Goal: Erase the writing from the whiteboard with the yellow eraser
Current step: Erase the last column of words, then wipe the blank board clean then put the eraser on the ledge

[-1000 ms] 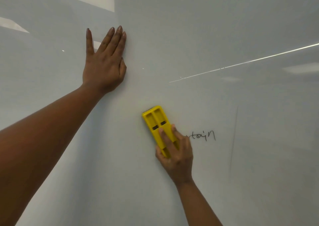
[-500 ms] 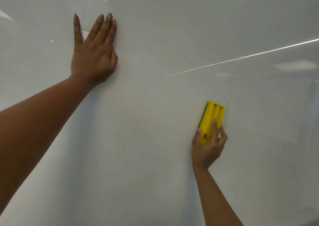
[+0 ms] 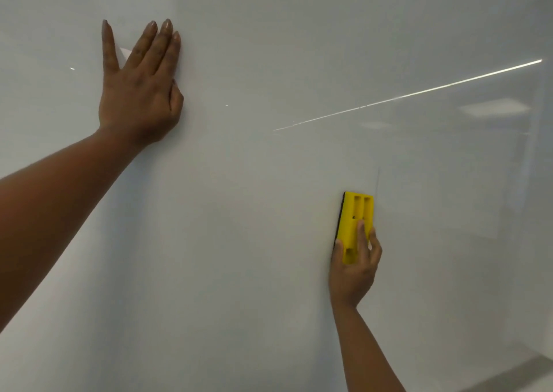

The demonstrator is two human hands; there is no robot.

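Bare whiteboard point(image 3: 269, 242) spreads wide between the two hands. Only the left hand point(image 3: 139, 92), flat against it upper left, blocks passage; the right hand point(image 3: 354, 269) sits well apart, lower right.

I see both forearms bare to the frame edge, no sleeves; the left hand point(image 3: 140, 92) and right hand point(image 3: 354, 275) wear nothing, nails plain.

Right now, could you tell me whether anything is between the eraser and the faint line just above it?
Nothing visible. The right hand holds the eraser against the whiteboard, and bare board separates it from the faint line.
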